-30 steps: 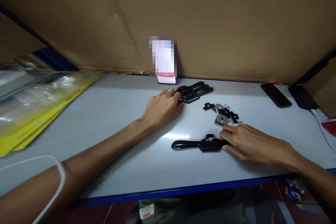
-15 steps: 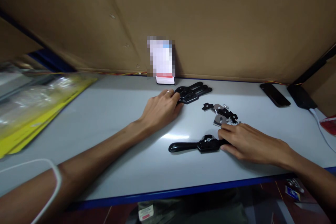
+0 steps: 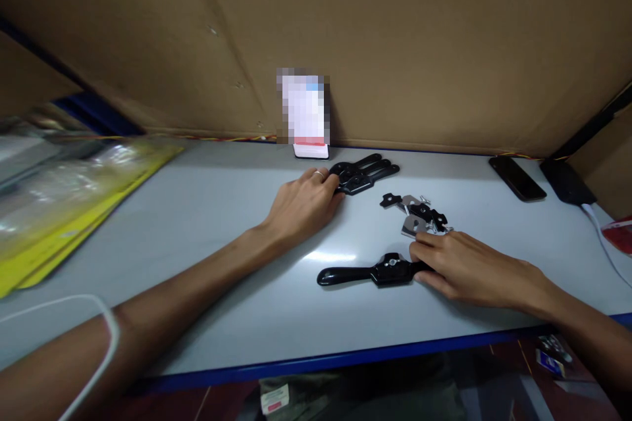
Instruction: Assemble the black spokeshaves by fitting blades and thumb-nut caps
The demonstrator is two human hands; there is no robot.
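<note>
My left hand (image 3: 309, 204) is closed around the near handles of several black spokeshave bodies (image 3: 363, 174), bunched together at the back of the table. The fingers hide their left ends. In front, my right hand (image 3: 459, 270) grips the right handle of a single black spokeshave (image 3: 392, 271), which lies level with its other handle pointing left. Just beyond the right hand is a small pile of parts: a grey metal blade (image 3: 413, 225), black cap pieces (image 3: 391, 200) and small silver screws (image 3: 424, 200).
A lit phone (image 3: 310, 115) leans on the cardboard wall (image 3: 419, 46). A dark phone (image 3: 517, 177) and a black box with a white cable (image 3: 567, 182) lie back right. Yellow packs in clear plastic (image 3: 99, 210) cover the left side. The blue table edge (image 3: 296, 366) runs in front.
</note>
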